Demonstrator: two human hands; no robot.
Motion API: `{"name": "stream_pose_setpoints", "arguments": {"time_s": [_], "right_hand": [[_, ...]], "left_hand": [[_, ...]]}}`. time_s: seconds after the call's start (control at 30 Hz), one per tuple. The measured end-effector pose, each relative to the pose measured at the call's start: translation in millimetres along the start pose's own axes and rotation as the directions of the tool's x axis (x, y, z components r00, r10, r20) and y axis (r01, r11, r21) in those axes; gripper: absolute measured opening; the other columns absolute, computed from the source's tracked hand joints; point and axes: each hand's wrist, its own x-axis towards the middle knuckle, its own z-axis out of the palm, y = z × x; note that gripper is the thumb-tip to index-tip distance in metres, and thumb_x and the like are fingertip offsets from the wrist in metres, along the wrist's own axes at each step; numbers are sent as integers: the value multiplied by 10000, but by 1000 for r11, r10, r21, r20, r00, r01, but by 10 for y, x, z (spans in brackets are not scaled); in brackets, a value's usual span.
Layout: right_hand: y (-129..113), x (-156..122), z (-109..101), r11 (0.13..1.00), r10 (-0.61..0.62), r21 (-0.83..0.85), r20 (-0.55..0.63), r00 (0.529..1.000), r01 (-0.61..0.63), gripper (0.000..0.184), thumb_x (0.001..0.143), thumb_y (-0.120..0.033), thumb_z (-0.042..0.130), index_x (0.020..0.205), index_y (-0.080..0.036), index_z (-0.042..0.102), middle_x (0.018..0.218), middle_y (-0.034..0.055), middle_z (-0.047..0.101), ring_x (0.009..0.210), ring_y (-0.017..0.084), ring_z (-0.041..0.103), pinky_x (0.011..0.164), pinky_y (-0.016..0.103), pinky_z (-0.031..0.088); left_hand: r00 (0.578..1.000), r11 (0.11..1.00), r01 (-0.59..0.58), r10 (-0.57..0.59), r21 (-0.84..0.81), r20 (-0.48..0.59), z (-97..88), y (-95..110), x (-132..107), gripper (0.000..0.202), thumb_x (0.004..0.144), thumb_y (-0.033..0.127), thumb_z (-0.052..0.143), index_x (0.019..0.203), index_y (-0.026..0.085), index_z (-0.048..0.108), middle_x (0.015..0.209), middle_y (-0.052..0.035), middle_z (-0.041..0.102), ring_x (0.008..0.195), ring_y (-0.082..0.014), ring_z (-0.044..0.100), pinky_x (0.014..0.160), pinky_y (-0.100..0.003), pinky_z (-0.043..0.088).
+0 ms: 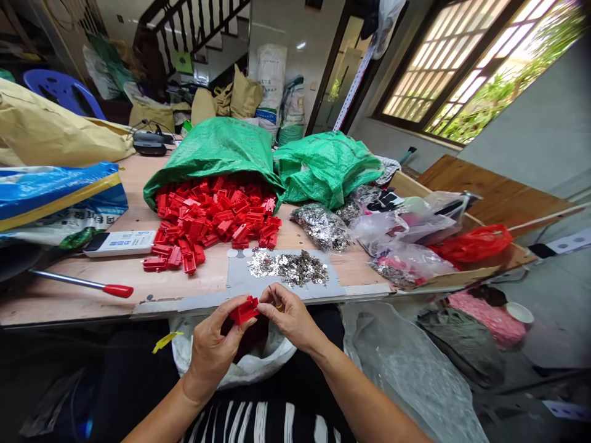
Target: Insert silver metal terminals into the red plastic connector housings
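The red part point(244, 313) looks like glossy plastic, the small pieces point(302, 269) shiny metal, the green sack point(221, 146) crinkled plastic.

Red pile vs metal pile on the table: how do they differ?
Colour: the red pile is all red; the metal pile is silvery, partly darker.
Piece size: red pieces are chunky, metal ones tiny.
Place: red spills from a green sack; metal lies on a grey sheet.
Shared: both are loose heaps.

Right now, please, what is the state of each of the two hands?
Left hand: closed, holding a red plastic part.
Right hand: closed in a pinch at the part's end; whether it grips something small cannot be told.
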Motion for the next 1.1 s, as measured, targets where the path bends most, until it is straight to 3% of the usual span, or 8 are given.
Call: {"name": "stream_pose_setpoints", "arguments": {"time_s": [0.1, 0.33, 0.53, 0.73, 0.87, 0.93, 1.0, 1.1], "right_hand": [[21, 6, 22, 997, 9, 75, 59, 998, -14, 239, 801, -373, 648, 809, -191, 494, 743, -37, 480, 647, 96, 408, 590, 215, 348], [160, -81, 84, 999, 30, 28, 77, 997, -32, 262, 799, -361, 646, 783, -195, 443, 722, -47, 442, 641, 94, 377, 578, 207, 328], [254, -92, 124, 918, 121, 352, 187, 975, -182, 437, 733, -500, 706, 882, -208, 417, 705, -72, 465, 514, 56, 402, 489, 187, 312], [201, -107, 80, 860, 165, 431, 270, 948, -273, 480, 701, -514, 739, 910, -205, 436, 651, -86, 480, 463, 34, 391, 432, 151, 262], [185, -130, 77, 788, 195, 504, 342, 919, -355, 517, 652, -474, 784, 926, -207, 436, 649, -90, 490, 435, 25, 389, 415, 144, 257], [185, -122, 84, 777, 202, 505, 367, 908, -376, 517, 651, -473, 784, 932, -205, 443, 643, -93, 485, 429, 23, 389, 415, 143, 264], [170, -74, 83, 828, 198, 424, 392, 899, -367, 499, 672, -488, 764, 943, -203, 458, 666, -82, 508, 452, 32, 417, 438, 150, 309], [100, 102, 41, 967, 179, 119, 322, 930, -227, 412, 737, -462, 719, 984, -215, 502, 831, -26, 609, 560, 71, 510, 520, 193, 403]], "left_hand": [[999, 999, -37, 37, -6, 21, -6, 0, -19, 342, 783, 241, 696, 1121, 269, 656, 1054, -32, 748, 928, -215, 713, 840, -301, 555], [986, 992, -117, 109, 50, 128, 7, -52, -93, 294, 783, 228, 678, 1074, 264, 698, 1006, -50, 762, 903, -236, 716, 821, -325, 563], [986, 1000, -1, 2, -4, 164, -1, -39, -84, 291, 775, 263, 686, 1066, 270, 692, 1029, -45, 754, 924, -237, 709, 824, -324, 562], [988, 993, 60, -44, -102, 149, -35, -72, -83, 288, 749, 260, 714, 1037, 262, 702, 987, -51, 756, 885, -233, 710, 787, -324, 569], [985, 981, 58, -27, -186, 168, -59, -149, -92, 294, 706, 252, 749, 1000, 260, 728, 979, -63, 760, 1036, -268, 658, 897, -374, 533], [981, 953, 137, -94, -270, 169, -52, -174, -98, 290, 689, 261, 763, 977, 244, 730, 974, -68, 761, 1050, -276, 653, 915, -385, 527], [958, 878, 282, -238, -388, 158, -34, -186, -97, 289, 687, 275, 765, 965, 219, 709, 985, -73, 756, 978, -265, 686, 862, -368, 557], [886, 737, 438, -450, -515, 110, -10, -200, -74, 327, 691, 294, 762, 982, 195, 648, 972, -67, 753, 878, -234, 715, 795, -337, 580]]}}
